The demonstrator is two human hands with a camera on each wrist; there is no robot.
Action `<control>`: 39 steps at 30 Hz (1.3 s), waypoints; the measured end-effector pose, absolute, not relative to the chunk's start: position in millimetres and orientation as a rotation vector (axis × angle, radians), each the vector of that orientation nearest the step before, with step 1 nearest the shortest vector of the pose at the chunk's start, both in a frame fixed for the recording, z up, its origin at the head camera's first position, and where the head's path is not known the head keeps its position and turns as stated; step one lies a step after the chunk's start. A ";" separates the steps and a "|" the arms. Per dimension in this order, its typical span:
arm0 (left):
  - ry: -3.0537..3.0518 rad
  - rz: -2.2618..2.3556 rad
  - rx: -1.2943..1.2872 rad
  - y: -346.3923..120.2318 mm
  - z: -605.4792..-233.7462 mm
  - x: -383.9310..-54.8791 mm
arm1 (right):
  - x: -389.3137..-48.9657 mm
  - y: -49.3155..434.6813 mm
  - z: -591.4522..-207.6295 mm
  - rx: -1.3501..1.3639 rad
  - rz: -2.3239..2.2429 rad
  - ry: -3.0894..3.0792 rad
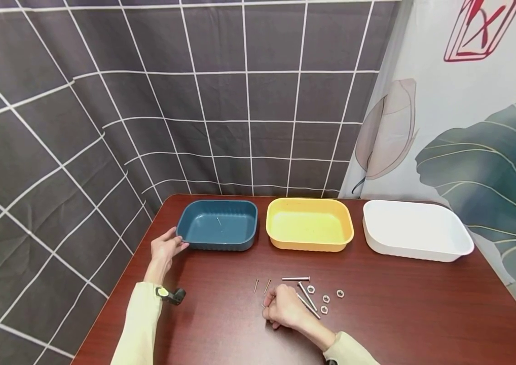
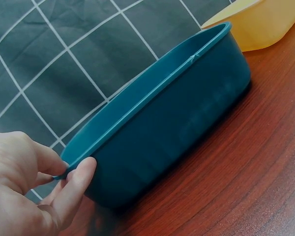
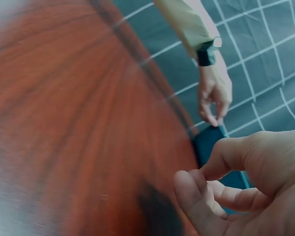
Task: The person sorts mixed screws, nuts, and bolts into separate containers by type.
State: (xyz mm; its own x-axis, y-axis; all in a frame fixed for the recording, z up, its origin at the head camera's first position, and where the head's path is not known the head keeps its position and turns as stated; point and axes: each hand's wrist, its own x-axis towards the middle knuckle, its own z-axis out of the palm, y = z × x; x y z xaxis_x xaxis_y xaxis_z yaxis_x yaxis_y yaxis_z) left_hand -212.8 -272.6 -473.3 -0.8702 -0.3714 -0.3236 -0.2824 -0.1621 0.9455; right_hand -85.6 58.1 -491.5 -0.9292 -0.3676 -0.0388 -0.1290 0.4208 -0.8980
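My left hand [image 1: 165, 249] pinches the rim of the blue plastic tray [image 2: 162, 123] at its near left corner, thumb outside. One small nail [image 1: 219, 221] lies in that tray. Low over the table, my right hand [image 1: 286, 307] has its thumb and fingertips pinched together, and a thin sliver of a small nail [image 1: 263, 305] shows at the tips. In the right wrist view the fingers hide most of what they hold. Just beyond that hand lie two more small nails [image 1: 267, 286]. Several long bolts [image 1: 307, 295] and hex nuts [image 1: 326, 299] lie to its right.
A yellow tray [image 1: 310, 247] stands right of the blue one, with a white tray [image 1: 417, 252] farther right. All three line the back of the reddish-brown wooden table [image 1: 221, 324]. A dark gridded curtain [image 1: 221, 101] hangs behind and along the left.
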 end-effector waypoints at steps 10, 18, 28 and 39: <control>-1.995 -2.203 0.797 -273.5 -474.2 -213.3 | -118.9 55.0 -465.7 -0.267 -1.692 2.270; -2.003 -2.200 0.775 -272.4 -473.9 -210.9 | -153.6 43.9 -445.6 -0.201 -1.794 2.152; -1.990 -2.212 0.765 -272.7 -474.1 -213.4 | -185.8 19.9 -433.0 -0.142 -1.896 2.036; -1.981 -2.224 0.766 -272.1 -474.3 -212.3 | -214.9 -1.4 -430.7 0.034 -1.944 1.923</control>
State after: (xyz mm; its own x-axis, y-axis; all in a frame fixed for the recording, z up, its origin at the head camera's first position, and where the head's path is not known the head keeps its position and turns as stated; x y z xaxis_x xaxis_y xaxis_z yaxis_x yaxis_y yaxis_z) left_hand -212.3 -272.1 -474.3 -0.8739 -0.3682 -0.3174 -0.2728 -0.1689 0.9471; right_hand -214.9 -1.4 -430.7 -0.9181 -0.2647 -0.2950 0.2979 0.0301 -0.9541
